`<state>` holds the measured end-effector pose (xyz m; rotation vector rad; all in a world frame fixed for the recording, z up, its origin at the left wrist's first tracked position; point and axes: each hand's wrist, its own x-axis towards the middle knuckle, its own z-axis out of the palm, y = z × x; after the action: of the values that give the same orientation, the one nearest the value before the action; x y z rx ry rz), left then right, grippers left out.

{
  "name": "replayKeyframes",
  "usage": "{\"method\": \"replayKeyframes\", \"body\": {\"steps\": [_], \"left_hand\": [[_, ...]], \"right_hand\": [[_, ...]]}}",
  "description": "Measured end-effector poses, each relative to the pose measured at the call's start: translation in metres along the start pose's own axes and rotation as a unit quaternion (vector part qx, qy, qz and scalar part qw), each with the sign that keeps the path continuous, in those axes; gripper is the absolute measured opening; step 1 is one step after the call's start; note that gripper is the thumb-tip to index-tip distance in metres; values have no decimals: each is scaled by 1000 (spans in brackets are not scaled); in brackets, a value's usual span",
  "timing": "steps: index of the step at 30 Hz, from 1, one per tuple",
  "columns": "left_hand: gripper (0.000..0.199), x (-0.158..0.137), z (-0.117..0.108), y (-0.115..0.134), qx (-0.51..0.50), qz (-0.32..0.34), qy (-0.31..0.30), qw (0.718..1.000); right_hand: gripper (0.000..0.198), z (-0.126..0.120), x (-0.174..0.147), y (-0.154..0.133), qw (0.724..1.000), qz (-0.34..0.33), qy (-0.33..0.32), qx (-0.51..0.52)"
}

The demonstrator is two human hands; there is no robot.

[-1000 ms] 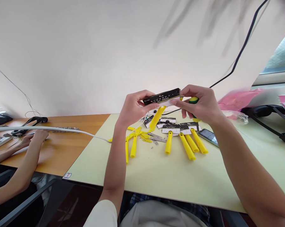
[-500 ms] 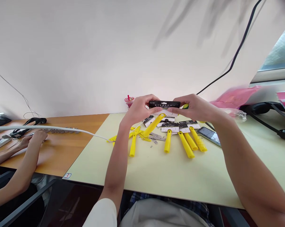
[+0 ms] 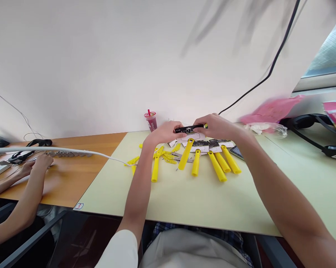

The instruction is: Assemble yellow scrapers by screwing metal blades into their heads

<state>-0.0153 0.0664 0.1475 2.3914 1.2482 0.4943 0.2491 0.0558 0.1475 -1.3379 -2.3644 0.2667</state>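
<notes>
My left hand (image 3: 166,132) is closed on the left end of a black-and-white packaging card (image 3: 188,129) with a hang hole. My right hand (image 3: 212,125) pinches the same card near its right end. Just below the card and close to it is a yellow plastic handle (image 3: 186,154); whether it is fastened to the card I cannot tell. To the right lie several yellow handles with cards at their tops, such as this yellow handle (image 3: 217,166). Left of them is a pile of yellow plastic pieces (image 3: 169,156) with flat metal blades (image 3: 189,160).
A lidded drink cup (image 3: 151,121) with a straw stands by the wall. A phone (image 3: 236,152), a pink plastic bag (image 3: 271,109) and a black headset (image 3: 310,128) are to the right. A white cable (image 3: 73,149) crosses the left side, where a co-worker's hands (image 3: 39,163) are busy.
Both hands have moved slightly down with the card, which now tilts so its face is less visible. The yellow handle below hangs or lies straighter than before. The view has shifted a little.
</notes>
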Motion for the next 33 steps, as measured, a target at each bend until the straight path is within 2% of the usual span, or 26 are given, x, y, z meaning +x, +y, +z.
{"method": "replayKeyframes", "body": {"steps": [3,4,6,11,14,16,18,20,22,24,27,30,33], "left_hand": [[37,4,0,-14,43,-70,-24,996],[40,4,-1,-17,46,-80,-19,996],[42,0,-6,-19,41,-74,2,996],[44,-11,-18,-13,15,-40,25,999],[43,-15,-22,-11,-2,-36,20,999],[41,-17,-24,-11,-8,-32,23,999],[40,-18,-25,-11,-12,-32,28,999],[39,-19,-27,-12,-10,-34,33,999],[37,-20,-28,-12,-7,-33,34,999],[37,-21,-29,-11,-9,-30,31,999],[37,-22,-29,-9,-15,-25,28,999],[38,-23,-29,-10,-19,-24,27,999],[39,-21,-27,-12,-22,-27,25,999]], "right_hand": [[23,24,19,23,993,50,-106,26],[25,33,24,32,986,80,-144,35],[32,51,33,51,977,88,-189,41],[45,85,44,90,966,134,-222,6],[36,91,46,110,960,157,-232,-27],[36,92,47,118,958,184,-215,-53],[44,94,49,115,965,176,-172,-93],[55,100,50,100,976,115,-131,-128],[60,108,50,76,982,44,-128,-133],[59,118,47,49,984,-3,-143,-109],[50,127,43,25,974,-34,-217,-58],[44,129,43,28,959,-43,-279,-34],[40,132,47,43,954,-30,-293,-63]]}}
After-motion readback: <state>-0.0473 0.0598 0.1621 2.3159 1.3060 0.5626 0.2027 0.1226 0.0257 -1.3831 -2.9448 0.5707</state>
